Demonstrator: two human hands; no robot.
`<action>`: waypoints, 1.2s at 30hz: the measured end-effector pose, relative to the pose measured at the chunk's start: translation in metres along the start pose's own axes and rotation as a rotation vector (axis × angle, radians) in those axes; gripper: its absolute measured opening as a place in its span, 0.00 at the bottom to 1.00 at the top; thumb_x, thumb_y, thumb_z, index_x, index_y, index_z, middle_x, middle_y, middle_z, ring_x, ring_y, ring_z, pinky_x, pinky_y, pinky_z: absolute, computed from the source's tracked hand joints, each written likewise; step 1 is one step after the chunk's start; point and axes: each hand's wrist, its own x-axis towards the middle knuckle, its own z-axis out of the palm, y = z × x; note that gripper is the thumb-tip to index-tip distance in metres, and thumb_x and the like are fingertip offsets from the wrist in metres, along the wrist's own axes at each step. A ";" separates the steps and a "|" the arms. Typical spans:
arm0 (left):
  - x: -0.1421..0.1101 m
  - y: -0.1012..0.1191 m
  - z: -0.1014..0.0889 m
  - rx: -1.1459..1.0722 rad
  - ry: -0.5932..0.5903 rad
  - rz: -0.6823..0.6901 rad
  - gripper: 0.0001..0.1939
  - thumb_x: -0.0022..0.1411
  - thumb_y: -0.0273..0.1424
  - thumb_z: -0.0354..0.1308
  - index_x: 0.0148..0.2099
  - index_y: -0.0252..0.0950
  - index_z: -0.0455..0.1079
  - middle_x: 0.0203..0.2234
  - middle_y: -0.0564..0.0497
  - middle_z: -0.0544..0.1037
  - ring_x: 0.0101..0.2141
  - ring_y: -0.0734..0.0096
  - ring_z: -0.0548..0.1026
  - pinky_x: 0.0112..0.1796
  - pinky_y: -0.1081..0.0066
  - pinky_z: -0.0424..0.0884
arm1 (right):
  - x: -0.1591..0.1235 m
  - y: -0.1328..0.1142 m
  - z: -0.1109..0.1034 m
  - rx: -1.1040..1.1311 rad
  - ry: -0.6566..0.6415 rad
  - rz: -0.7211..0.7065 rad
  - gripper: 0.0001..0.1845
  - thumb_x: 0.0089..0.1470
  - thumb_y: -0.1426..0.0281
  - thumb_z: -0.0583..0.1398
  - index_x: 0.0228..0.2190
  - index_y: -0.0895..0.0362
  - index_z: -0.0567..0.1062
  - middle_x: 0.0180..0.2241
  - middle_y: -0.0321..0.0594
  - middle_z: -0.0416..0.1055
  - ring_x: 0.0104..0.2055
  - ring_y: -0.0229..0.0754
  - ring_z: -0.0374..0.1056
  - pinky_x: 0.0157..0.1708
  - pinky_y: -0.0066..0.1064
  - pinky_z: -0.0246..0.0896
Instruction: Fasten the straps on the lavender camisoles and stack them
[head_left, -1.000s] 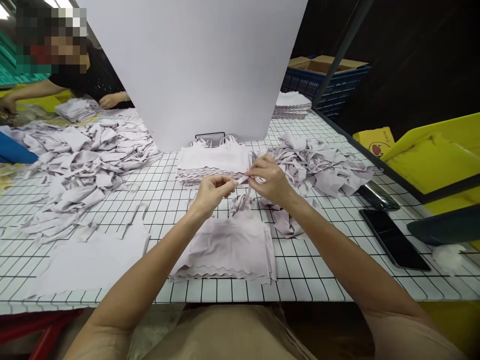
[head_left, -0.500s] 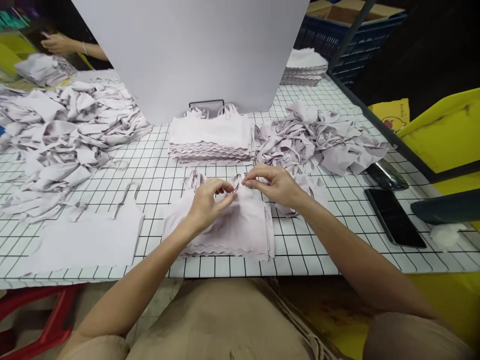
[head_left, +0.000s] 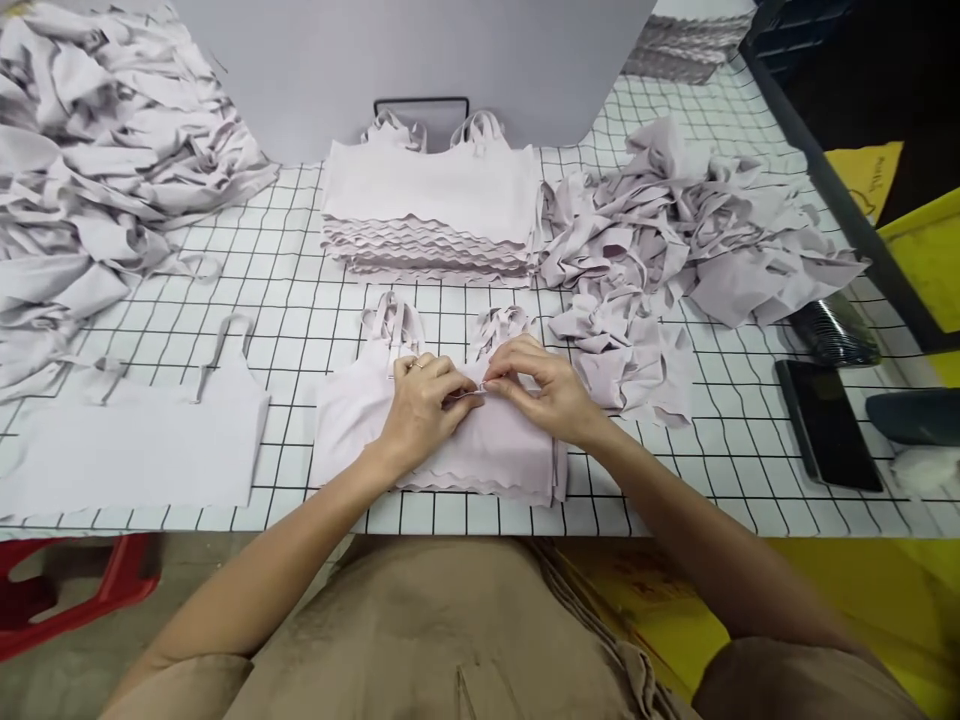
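A pale lilac camisole top (head_left: 480, 450) lies flat in front of me, on a small stack of similar tops with thin looped straps. My left hand (head_left: 431, 405) pinches the top's upper edge near its middle, fingers curled over the cloth. Right beside it, my right hand (head_left: 536, 385) pinches the same edge between thumb and forefinger, the fingertips of both hands almost touching. Whether a small thread or tag sits between the fingertips is too small to tell. Beyond them stands a taller stack of tops (head_left: 427, 190), wavy hems toward me.
A single top (head_left: 135, 450) lies flat at the left, below a big heap of tops (head_left: 97, 150). Another crumpled heap (head_left: 645, 230) is at the right, near a black phone (head_left: 829, 425). A grey panel (head_left: 420, 50) stands behind the taller stack. A red stool (head_left: 112, 585) is below the table.
My view has tipped down and closer to the table. Both hands have come down onto the top's edge, and their fingertips have drawn together on the cloth.
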 end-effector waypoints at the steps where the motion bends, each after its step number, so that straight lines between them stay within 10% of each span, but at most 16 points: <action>1: 0.000 0.000 0.001 0.002 0.006 0.007 0.04 0.62 0.31 0.65 0.34 0.39 0.76 0.28 0.54 0.75 0.33 0.67 0.69 0.44 0.61 0.54 | 0.000 0.001 0.003 -0.009 -0.003 -0.016 0.06 0.60 0.70 0.62 0.30 0.53 0.76 0.30 0.38 0.73 0.39 0.44 0.67 0.42 0.41 0.64; 36: 0.004 0.000 0.003 -0.070 -0.001 -0.014 0.08 0.62 0.31 0.62 0.29 0.37 0.75 0.24 0.53 0.73 0.30 0.67 0.67 0.45 0.59 0.54 | 0.003 0.005 0.013 -0.057 0.035 -0.114 0.07 0.60 0.69 0.62 0.29 0.51 0.76 0.27 0.37 0.73 0.37 0.45 0.68 0.40 0.44 0.66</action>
